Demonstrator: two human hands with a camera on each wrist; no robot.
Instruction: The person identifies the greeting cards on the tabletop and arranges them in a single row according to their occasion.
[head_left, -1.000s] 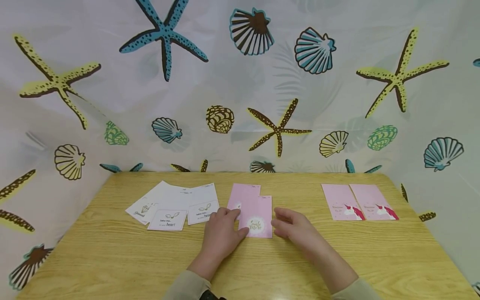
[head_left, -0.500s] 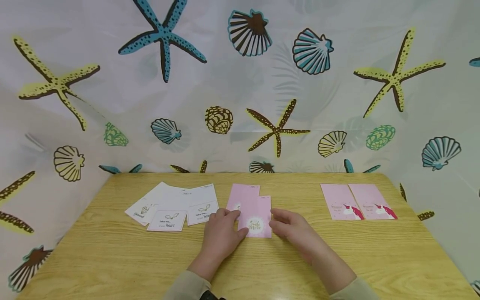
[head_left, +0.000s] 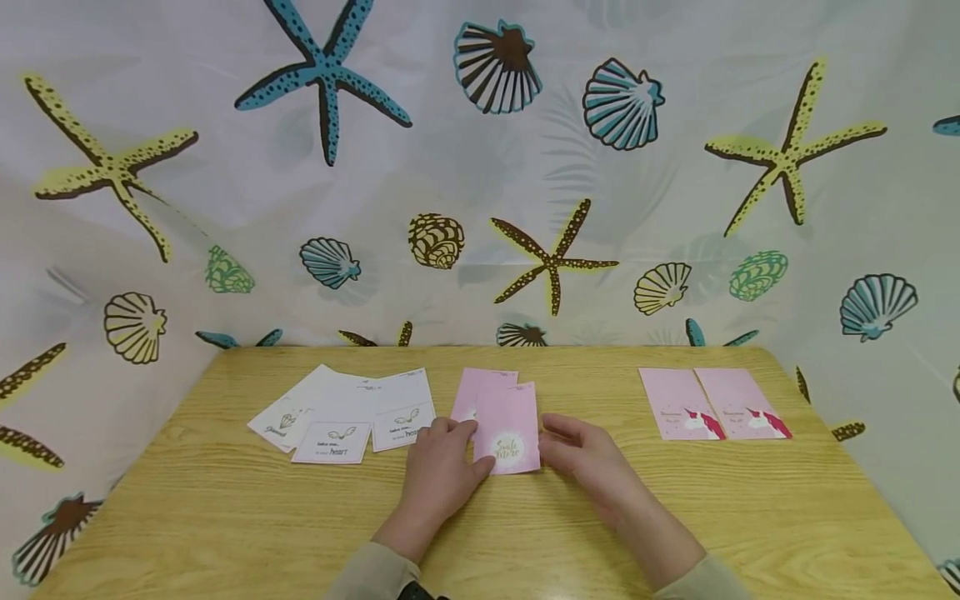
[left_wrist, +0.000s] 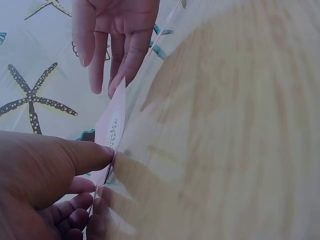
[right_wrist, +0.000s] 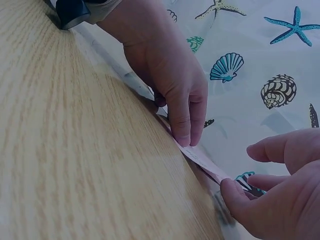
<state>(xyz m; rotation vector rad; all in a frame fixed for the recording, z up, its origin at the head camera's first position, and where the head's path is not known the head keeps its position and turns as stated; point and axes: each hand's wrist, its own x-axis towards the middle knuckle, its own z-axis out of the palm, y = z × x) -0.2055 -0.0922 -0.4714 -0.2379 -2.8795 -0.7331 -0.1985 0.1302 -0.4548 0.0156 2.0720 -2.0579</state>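
Note:
A pink card with gold "Smile More" lettering in a white burst [head_left: 507,425] is at the middle of the table, tilted a little and overlapping a second pink card [head_left: 487,380] behind it. My left hand [head_left: 442,471] holds its left edge, with the thumb [left_wrist: 97,152] over the lower corner and the fingers curled beside it. At the opposite edge, my right hand [head_left: 592,458] pinches the card between thumb [right_wrist: 234,195] and a finger, while its index finger [right_wrist: 272,147] extends free. The left fingertips also lie close to a white card with wings [head_left: 405,418].
Several white cards [head_left: 330,442] overlap at the left of the wooden table [head_left: 225,508]. Two pink unicorn cards [head_left: 678,404] lie side by side at the right. A curtain [head_left: 420,167] printed with starfish and shells surrounds the table's back and sides.
The Smile More card has turned slightly, its top edge shifting left and farther away. My right fingertips have come in to its right edge. My left hand stays nearly in place.

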